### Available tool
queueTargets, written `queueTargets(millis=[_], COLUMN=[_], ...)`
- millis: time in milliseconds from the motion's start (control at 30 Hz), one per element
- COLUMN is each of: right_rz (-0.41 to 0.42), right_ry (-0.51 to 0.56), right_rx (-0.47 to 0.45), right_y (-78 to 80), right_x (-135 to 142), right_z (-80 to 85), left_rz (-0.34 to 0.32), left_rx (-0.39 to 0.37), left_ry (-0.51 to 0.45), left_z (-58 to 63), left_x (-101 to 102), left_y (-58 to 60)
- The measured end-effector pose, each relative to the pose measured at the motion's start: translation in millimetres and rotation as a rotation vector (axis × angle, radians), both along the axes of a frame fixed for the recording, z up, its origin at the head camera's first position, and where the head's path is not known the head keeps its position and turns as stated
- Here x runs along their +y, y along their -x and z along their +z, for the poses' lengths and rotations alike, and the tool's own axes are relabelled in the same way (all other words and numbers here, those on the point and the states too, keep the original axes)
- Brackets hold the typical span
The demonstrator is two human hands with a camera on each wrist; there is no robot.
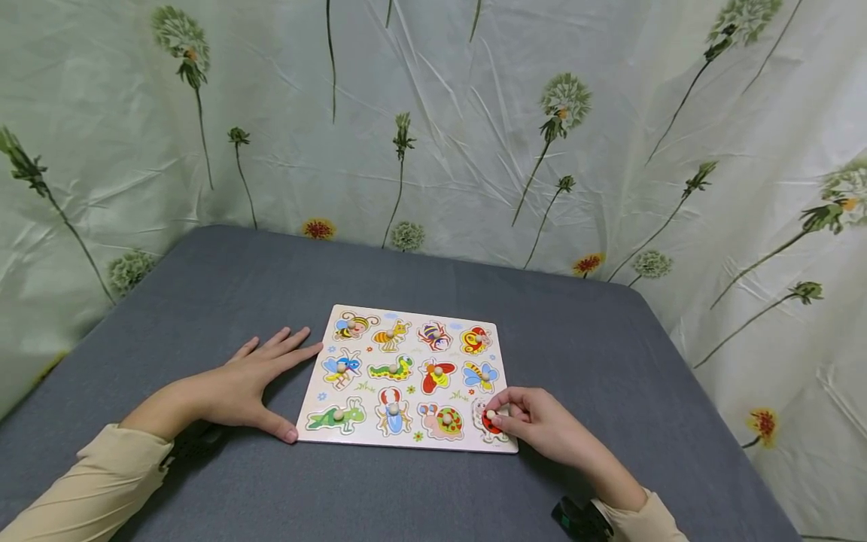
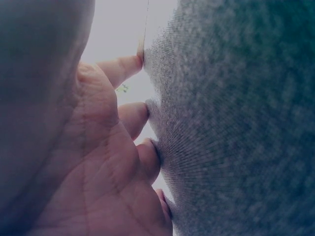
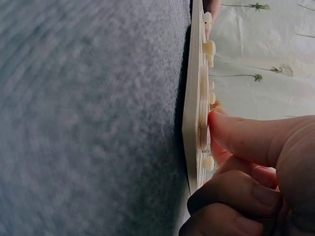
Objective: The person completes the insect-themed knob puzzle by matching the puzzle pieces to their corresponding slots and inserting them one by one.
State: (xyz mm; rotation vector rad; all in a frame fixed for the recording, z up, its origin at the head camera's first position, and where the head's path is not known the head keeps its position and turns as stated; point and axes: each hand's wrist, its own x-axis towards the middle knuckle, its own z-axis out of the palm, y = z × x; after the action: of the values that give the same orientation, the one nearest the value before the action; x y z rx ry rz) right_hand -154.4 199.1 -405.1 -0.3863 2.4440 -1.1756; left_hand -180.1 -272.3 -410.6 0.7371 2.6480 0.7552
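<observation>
A wooden knob puzzle board point(image 1: 406, 444) with bright insect pieces lies flat on the table. At its lower right corner, my right hand point(image 1: 542, 425) pinches the small round knob of a red ladybug piece point(image 1: 493, 427) between thumb and forefinger. In the right wrist view the thumb point(image 3: 246, 137) hides that knob, and the other fingers curl beneath. The piece overlaps its ladybug-shaped place on the board. My left hand point(image 1: 237, 391) lies spread at the board's left side, with its thumb at the lower left corner and its index fingertip at the left edge.
Other knobbed pieces fill the rows, among them a snail point(image 1: 442, 423), a stag beetle point(image 1: 393, 414) and a caterpillar point(image 1: 393, 369). Dark grey cloth covers the table point(image 1: 406, 497). Behind it hangs a pale curtain point(image 1: 460, 150) printed with dandelions.
</observation>
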Motion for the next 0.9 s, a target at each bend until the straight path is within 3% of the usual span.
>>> queueTargets(millis=[667, 900], right_rz=[0.007, 0.076], right_ry=[-0.04, 0.067], right_rx=[0.068, 0.021], right_y=[2.4, 5.2], right_x=[-3, 12], right_z=[-2.9, -3.7], left_rz=[0.006, 0.003], left_rx=[0.005, -0.003], left_ry=[0.006, 0.0], left_z=[-0.8, 0.2], left_x=[-1, 1], left_y=[-0.5, 0.2])
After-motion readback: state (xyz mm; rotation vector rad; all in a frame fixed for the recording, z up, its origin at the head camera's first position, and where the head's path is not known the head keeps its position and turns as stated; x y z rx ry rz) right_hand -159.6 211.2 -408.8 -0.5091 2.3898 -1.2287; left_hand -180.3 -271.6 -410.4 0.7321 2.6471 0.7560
